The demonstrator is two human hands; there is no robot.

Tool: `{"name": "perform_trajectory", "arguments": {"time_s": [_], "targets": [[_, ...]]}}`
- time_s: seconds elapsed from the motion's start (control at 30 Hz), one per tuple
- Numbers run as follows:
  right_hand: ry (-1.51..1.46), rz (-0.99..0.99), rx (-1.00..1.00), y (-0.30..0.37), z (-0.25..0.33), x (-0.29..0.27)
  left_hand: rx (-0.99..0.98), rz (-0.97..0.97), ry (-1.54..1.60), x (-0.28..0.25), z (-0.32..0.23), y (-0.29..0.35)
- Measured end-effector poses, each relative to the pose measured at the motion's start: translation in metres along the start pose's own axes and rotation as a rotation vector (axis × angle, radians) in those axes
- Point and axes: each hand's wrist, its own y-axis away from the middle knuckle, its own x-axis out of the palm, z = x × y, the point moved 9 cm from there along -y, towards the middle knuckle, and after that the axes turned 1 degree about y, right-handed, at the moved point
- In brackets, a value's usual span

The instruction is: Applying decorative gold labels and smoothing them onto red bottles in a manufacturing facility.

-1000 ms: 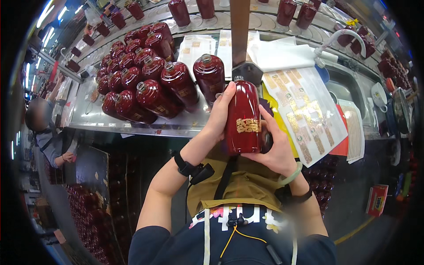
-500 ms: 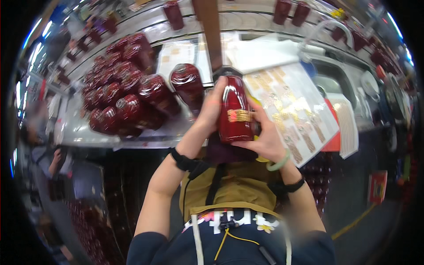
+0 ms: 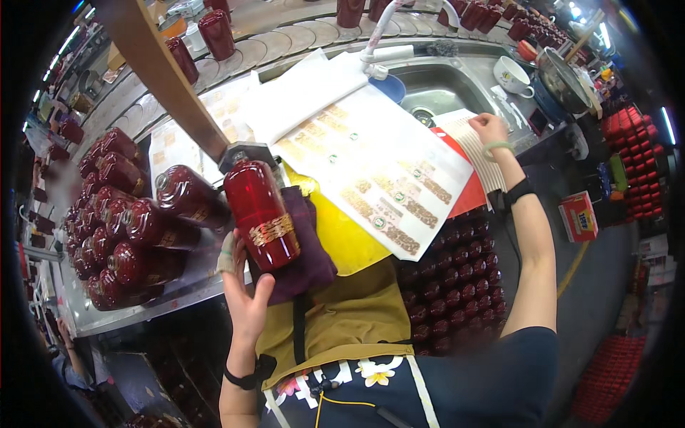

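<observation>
A dark red glass bottle [image 3: 257, 200] with a gold label lies tilted on a folded purple cloth [image 3: 312, 264], its top end against a dark block [image 3: 246, 153] at the foot of a wooden post. Beside its lower end is my left hand [image 3: 245, 303], fingers stretched and thumb apart; whether they touch the glass I cannot tell. A pale wrap covers one fingertip. My right hand [image 3: 491, 130] is over the striped white sheet [image 3: 477, 153], fingers pressed together; anything in them is hidden. Between the hands lies a white sheet of gold labels [image 3: 371, 164].
Several red bottles [image 3: 146, 221] crowd the table's left. A yellow sheet [image 3: 342, 232] and red card [image 3: 464, 192] lie under the label sheet. Behind are a sink [image 3: 446, 85] with a tap, a white mug [image 3: 512, 76] and a conveyor [image 3: 275, 43] carrying bottles. More bottles [image 3: 457, 278] stand below the table.
Both hands held the bottle before. My right hand has let go and moved right to the striped sheet; my left has opened and slid to the bottle's lower end. The view has swung right.
</observation>
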Motion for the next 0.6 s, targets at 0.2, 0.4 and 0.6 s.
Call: {"name": "perform_trajectory", "arguments": {"time_s": [0.2,0.4,0.6], "targets": [[0.211,-0.070,0.156,-0.058,-0.092,0.002,0.061,0.056,-0.275,0.008,-0.005,0.004],[0.129,0.203,0.262,-0.071,-0.130,0.038,0.023,0.036,-0.345,0.006,-0.010,-0.001],[0.253,-0.115,0.250,-0.091,-0.177,0.029,0.043,0.067,-0.349,0.007,-0.007,-0.006]]}}
